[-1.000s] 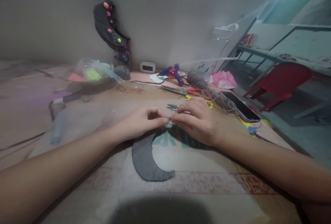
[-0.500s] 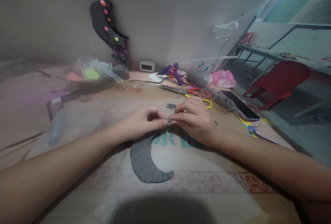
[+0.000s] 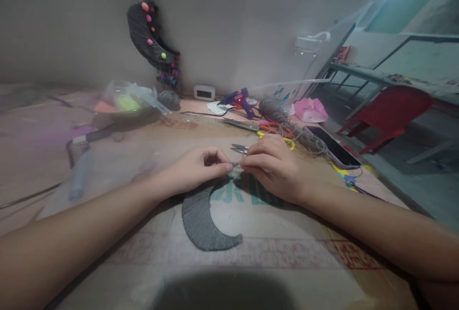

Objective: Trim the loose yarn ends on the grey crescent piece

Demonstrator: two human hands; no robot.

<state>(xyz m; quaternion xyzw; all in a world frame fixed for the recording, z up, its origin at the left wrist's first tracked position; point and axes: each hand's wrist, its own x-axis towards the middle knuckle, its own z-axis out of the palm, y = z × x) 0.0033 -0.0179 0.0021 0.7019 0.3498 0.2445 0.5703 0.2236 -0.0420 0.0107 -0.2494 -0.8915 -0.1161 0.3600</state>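
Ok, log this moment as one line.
left hand: pinches gray crescent by upper tip | right hand: close beside tip, contact unclear | around: small scissors, glue gun, phone

Your left hand (image 3: pixel 195 169) pinches, its index finger (image 3: pixel 217 154) arched above the thumb (image 3: pixel 219 171). Just beside those tips, your right hand (image 3: pixel 276 169) sits back upward, its bent fingers (image 3: pixel 260 160) pointing toward the left hand. Behind each hand, your left forearm (image 3: pixel 96 219) and right forearm (image 3: pixel 369 226) slant outward.
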